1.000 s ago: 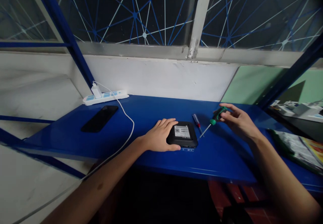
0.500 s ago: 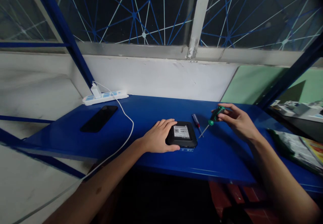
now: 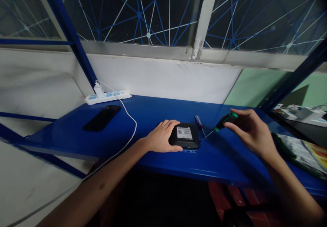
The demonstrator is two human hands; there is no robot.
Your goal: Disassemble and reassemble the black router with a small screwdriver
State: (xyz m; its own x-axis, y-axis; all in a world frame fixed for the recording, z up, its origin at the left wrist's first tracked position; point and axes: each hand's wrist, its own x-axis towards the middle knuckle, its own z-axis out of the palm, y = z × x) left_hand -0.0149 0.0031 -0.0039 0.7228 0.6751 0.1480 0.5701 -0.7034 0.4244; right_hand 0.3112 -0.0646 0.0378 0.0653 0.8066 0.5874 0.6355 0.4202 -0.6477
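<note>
Left hand (image 3: 159, 137) clasps black box (image 3: 195, 138), right hand (image 3: 251, 131) grips green screwdriver (image 3: 225, 122): apparently tip positioning, with careful alignment called for next.

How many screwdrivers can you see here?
2. One green-and-black screwdriver is held in the right hand; a purplish-handled screwdriver lies on the blue table beside the black box. Hidden ones can't be ruled out.
</note>
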